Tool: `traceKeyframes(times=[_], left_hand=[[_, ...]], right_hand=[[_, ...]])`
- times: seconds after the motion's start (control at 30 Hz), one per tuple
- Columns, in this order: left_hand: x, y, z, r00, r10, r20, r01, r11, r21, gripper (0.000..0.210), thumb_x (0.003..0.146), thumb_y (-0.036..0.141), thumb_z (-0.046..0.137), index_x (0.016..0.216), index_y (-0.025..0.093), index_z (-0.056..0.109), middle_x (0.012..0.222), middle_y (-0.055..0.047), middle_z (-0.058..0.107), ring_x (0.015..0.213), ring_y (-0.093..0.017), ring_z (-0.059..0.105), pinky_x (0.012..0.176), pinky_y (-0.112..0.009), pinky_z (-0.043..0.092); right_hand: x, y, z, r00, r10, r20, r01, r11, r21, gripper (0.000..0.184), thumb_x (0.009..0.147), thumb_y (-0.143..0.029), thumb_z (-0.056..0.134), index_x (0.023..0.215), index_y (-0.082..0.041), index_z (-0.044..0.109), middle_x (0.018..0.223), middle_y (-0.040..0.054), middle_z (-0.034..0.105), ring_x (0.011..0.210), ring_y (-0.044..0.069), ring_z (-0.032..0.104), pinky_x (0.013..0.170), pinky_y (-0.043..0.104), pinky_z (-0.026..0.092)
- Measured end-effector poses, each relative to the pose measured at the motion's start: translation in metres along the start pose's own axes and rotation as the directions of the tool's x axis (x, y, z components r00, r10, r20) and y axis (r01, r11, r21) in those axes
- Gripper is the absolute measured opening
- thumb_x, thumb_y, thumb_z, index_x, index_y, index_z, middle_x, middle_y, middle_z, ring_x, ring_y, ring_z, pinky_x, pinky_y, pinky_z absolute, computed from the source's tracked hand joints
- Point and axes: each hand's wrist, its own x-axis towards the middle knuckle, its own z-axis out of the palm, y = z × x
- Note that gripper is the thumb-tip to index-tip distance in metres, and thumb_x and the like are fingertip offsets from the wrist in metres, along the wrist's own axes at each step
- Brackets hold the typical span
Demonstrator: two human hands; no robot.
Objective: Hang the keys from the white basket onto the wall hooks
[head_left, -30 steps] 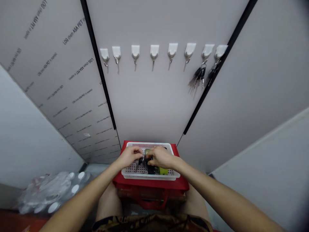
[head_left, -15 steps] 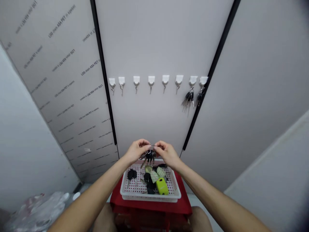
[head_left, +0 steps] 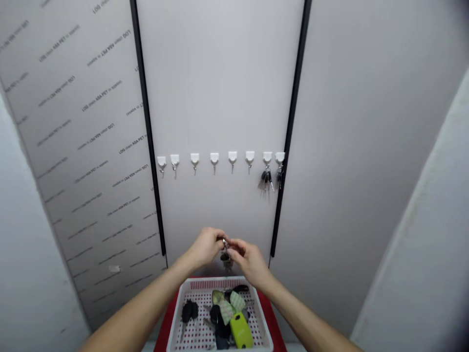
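Note:
Above the far rim of a white plastic basket [head_left: 216, 282], my two hands meet at a bunch of keys [head_left: 226, 258] on a ring. My left hand [head_left: 208, 246] pinches the ring at its top. From the other side, my right hand [head_left: 248, 259] closes thumb and fingers on the same bunch. Dark key heads hang below the fingertips, partly hidden by them. Inside the basket lie a bright green case [head_left: 241, 330], pale green checked fabric pieces [head_left: 226, 310] and black-headed keys [head_left: 189, 311].
A row of several white hooks [head_left: 214, 158] runs along the grey panel ahead. Keys [head_left: 267, 178] hang from the two rightmost hooks. Black vertical strips [head_left: 146, 112] border the panel. Red cloth [head_left: 273, 318] lies under the basket, between side walls.
My view has tilted up, so hooks and basket sit lower in it. Both hands have come closer together on the key ring, which has turned.

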Motion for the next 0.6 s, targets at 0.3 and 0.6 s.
traceKeyframes(times=[0.3, 0.6], left_hand=[[0.059, 0.043, -0.006, 0.948, 0.044, -0.317, -0.073, 0.994, -0.08, 0.017, 0.056, 0.015, 0.045, 0.071, 0.013, 0.052, 0.052, 0.001, 0.053, 0.048, -0.008, 0.047, 0.047, -0.019, 0.037], [0.091, 0.069, -0.005, 0.887, 0.301, -0.351, -0.333, 0.942, -0.033, 0.032, 0.06, 0.009, 0.042, 0.091, 0.015, 0.051, 0.092, -0.004, 0.056, 0.084, -0.012, 0.049, 0.073, -0.024, 0.039]], right_hand=[[0.041, -0.037, -0.031, 0.95, -0.007, -0.313, 0.058, 0.986, 0.154, 0.013, 0.061, -0.024, 0.045, 0.066, -0.014, 0.051, 0.047, -0.0048, 0.044, 0.041, 0.005, 0.038, 0.041, 0.018, 0.031], [0.121, -0.07, -0.074, 0.865, 0.061, -0.498, 0.119, 0.939, 0.321, 0.008, 0.057, -0.022, 0.046, 0.057, -0.014, 0.048, 0.042, -0.0055, 0.044, 0.038, 0.005, 0.038, 0.038, 0.017, 0.03]])
